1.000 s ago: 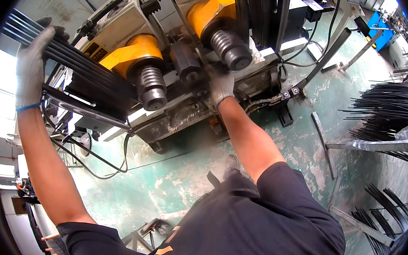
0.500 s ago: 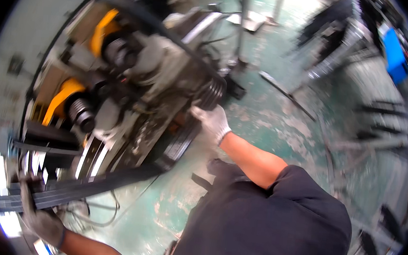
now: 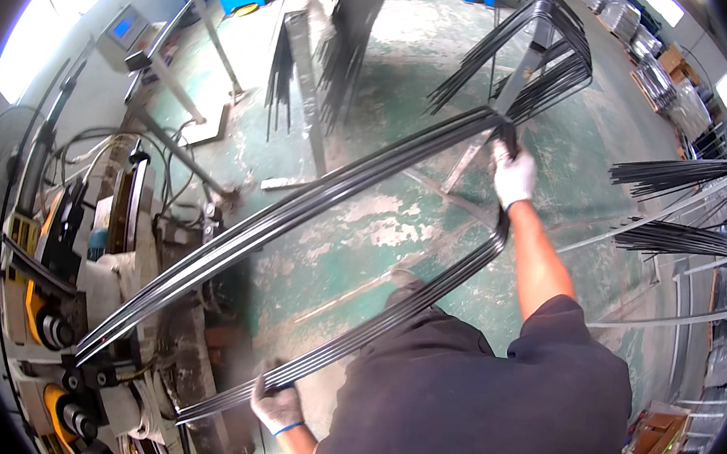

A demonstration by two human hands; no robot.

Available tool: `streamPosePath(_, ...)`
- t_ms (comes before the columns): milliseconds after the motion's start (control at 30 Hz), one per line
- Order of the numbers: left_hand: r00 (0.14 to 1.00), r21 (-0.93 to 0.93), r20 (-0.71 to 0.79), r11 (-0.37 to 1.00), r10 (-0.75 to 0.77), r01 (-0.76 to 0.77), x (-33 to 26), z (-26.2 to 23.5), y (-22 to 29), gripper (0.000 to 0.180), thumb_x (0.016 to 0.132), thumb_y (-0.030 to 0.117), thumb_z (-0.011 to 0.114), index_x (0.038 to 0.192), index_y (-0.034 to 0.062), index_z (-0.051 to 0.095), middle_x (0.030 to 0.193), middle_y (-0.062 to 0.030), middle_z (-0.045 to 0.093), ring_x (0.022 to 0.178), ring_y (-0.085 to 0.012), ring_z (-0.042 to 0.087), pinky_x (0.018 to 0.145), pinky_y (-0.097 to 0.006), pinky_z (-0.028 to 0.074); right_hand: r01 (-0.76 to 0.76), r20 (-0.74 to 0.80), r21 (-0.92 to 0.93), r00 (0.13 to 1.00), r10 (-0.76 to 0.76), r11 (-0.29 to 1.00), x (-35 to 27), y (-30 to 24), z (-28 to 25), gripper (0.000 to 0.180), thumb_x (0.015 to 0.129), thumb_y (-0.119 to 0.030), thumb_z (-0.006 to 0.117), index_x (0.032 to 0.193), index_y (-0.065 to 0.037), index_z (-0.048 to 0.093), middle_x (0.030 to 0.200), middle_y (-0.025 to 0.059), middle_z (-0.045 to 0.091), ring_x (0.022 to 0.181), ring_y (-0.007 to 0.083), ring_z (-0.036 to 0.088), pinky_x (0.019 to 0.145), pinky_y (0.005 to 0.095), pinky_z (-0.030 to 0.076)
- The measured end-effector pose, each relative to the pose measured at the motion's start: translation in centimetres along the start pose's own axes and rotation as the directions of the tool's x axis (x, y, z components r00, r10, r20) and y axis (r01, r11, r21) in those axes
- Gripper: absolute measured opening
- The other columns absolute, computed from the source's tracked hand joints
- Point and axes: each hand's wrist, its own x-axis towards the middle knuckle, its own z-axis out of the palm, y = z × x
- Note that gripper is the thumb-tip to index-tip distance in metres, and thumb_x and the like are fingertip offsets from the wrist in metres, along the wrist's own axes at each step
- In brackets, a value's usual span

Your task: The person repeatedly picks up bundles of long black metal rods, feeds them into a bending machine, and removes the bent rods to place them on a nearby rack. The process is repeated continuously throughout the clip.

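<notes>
Both my hands, in white gloves, carry a bundle of long dark metal strips bent together into a U shape. My right hand is closed round the short bend at the far right end. Lower down, my left hand grips the near leg of the bundle close to its free end, fingers wrapped over the strips. The far leg slants down to the left, and its tips overlap the machine in the picture. Whether they touch it I cannot tell.
Stands hung with similar bent strips rise ahead, and more strips hang on a rack at the right. A control box stands at the back left. Wrapped stacks line the right wall. A wooden crate is at the lower right.
The view has turned right, away from the machine. The bundle has swung out over the floor, and the hanging strips are now ahead. Both hands keep hold of it.
</notes>
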Motion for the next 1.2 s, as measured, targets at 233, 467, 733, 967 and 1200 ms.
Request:
streamPosePath(233, 0.939, -0.074, -0.122, 0.946, -0.322, 0.314, 9.0, 9.4, -27.8, 0.033, 0.087, 0.009, 0.058, 0.116, -0.0064, 0.064, 0.129, -0.0259, 0.063, 0.125, -0.0434, 0.056, 0.116, -0.062, 0.038, 0.054, -0.096, -0.236, 0.992, -0.079, 0.970, 28.7, 8.6, -7.0, 0.039, 0.095, -0.042, 0.069, 0.116, -0.008, 0.072, 0.105, 0.0245, 0.074, 0.106, 0.0437, 0.070, 0.086, 0.0488, 0.056)
streamPosePath(467, 0.885, 0.455, 0.007, 0.790, -0.465, 0.411, 11.2, 22.3, -45.3, 0.053, 0.093, 0.009, 0.060, 0.142, -0.0046, 0.044, 0.135, -0.0274, 0.058, 0.116, -0.0472, 0.061, 0.105, -0.059, 0.050, 0.012, -0.003, -0.519, 1.000, -0.016, 0.855, 53.2, 15.2, -4.5, 0.046, 0.101, -0.040, 0.059, 0.134, -0.007, 0.060, 0.124, 0.0273, 0.069, 0.118, 0.0463, 0.064, 0.098, 0.0529, 0.052)
streamPosePath(733, 0.987, 0.723, -0.160, 0.679, -0.014, 0.127, 12.0, 26.2, -44.5, 0.045, 0.092, 0.007, 0.068, 0.132, -0.0083, 0.053, 0.109, -0.0217, 0.071, 0.092, -0.0303, 0.072, 0.084, -0.040, 0.060, 0.262, 0.192, -0.810, 0.964, -0.185, 0.525, 65.9, 17.5, 2.2, 0.030, 0.105, -0.023, 0.049, 0.117, -0.004, 0.070, 0.113, 0.0167, 0.074, 0.106, 0.0333, 0.074, 0.087, 0.0496, 0.060)
streamPosePath(967, 0.928, 0.683, -0.310, 0.727, 0.206, 0.067, 2.3, 19.7, -41.6, 0.039, 0.096, 0.008, 0.066, 0.131, -0.0052, 0.056, 0.109, -0.0180, 0.072, 0.090, -0.0263, 0.072, 0.080, -0.038, 0.061, 0.075, -0.095, -0.956, 0.835, -0.541, 0.283, 67.0, 25.9, 2.0, 0.063, 0.094, -0.065, 0.052, 0.136, -0.020, 0.060, 0.119, 0.0121, 0.068, 0.104, 0.0302, 0.069, 0.080, 0.0526, 0.058)
streamPosePath(1200, 0.743, 0.470, -0.541, 0.874, 0.395, -0.123, -11.2, 7.7, -36.5, 0.038, 0.097, 0.008, 0.064, 0.133, -0.0010, 0.055, 0.107, -0.0156, 0.072, 0.085, -0.0241, 0.071, 0.074, -0.037, 0.060, 0.727, 0.596, -0.223, 0.629, -0.499, 0.649, 19.3, 29.6, 9.9, 0.049, 0.089, -0.045, 0.068, 0.112, -0.001, 0.071, 0.108, 0.0229, 0.073, 0.094, 0.0393, 0.071, 0.081, 0.0495, 0.057)
